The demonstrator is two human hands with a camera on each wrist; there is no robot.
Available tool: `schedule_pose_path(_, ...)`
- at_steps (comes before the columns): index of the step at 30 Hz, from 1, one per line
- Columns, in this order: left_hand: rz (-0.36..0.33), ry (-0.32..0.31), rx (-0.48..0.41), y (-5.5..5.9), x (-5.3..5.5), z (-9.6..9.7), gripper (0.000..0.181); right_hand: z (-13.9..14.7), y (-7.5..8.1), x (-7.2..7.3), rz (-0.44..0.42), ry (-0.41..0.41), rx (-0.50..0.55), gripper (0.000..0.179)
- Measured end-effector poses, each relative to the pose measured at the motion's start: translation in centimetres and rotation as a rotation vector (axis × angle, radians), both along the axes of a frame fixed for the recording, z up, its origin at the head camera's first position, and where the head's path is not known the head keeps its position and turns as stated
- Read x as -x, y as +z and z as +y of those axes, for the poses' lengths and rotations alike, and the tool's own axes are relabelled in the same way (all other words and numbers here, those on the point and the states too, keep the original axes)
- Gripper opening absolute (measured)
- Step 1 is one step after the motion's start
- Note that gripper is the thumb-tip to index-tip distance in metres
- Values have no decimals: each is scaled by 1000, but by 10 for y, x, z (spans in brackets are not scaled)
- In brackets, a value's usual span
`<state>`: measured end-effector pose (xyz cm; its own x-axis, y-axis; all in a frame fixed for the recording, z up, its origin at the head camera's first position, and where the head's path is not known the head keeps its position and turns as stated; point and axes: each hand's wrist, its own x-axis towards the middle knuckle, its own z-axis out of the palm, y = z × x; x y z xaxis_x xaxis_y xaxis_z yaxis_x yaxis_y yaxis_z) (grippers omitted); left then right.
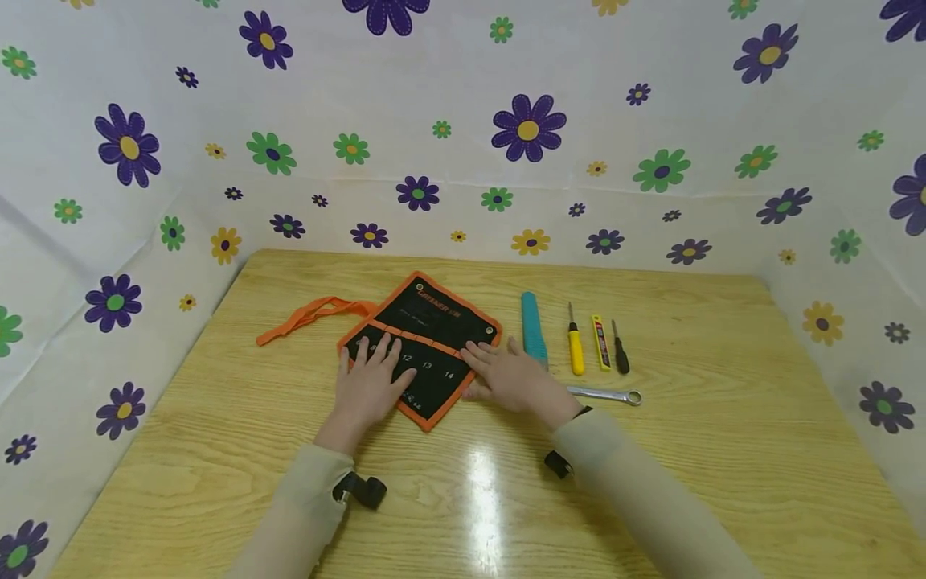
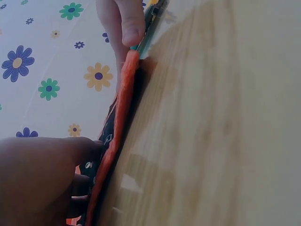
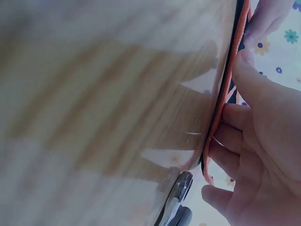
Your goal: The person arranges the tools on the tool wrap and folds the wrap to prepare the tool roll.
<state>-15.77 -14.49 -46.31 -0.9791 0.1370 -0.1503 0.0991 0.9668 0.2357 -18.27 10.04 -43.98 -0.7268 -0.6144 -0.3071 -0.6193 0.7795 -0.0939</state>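
A black tool pouch (image 1: 427, 368) with orange edging and numbered pockets lies flat and turned cornerwise on the table. My left hand (image 1: 367, 386) rests on its left side, fingers spread across the pocket row and thumb toward the middle. On the right edge, my right hand (image 1: 512, 379) touches the pouch with extended fingers near the pocket seam. In the left wrist view the pouch's orange edge (image 2: 117, 122) runs close along the tabletop. The right wrist view has the right fingers (image 3: 230, 136) against that edging, beside a wrench end (image 3: 181, 188).
An orange tie strap (image 1: 314, 310) trails left from the pouch. To the right lie a long teal object (image 1: 533, 326), a yellow screwdriver (image 1: 575, 350), a yellow box (image 1: 601, 342), a black screwdriver (image 1: 620, 354) and a wrench (image 1: 608, 394), partly hidden by the right hand. Flowered cloth (image 1: 463, 209) surrounds the table.
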Motion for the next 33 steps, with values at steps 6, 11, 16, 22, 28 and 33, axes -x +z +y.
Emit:
schedule_pose_path(6,-5,-9,6,1,7,-2,67,-1,5,-12,43,63,21,73)
schedule_pose_path(11,-9,-15,34,2,13,-3,65,-3,4,-20,106,121,8,72)
schedule_pose_path(16,4,-23,84,1,21,-2,62,-9,3,-26,100,127,15,73)
schedule_pose_path(22,-9,-37,132,2,29,-1,60,-12,4,-33,98,141,9,74)
schedule_pose_path(28,-21,-64,164,3,35,-2,60,-16,7,-40,119,173,-4,73)
schedule_pose_path(33,-7,-123,168,5,41,-6,60,-20,8,-45,93,171,8,73)
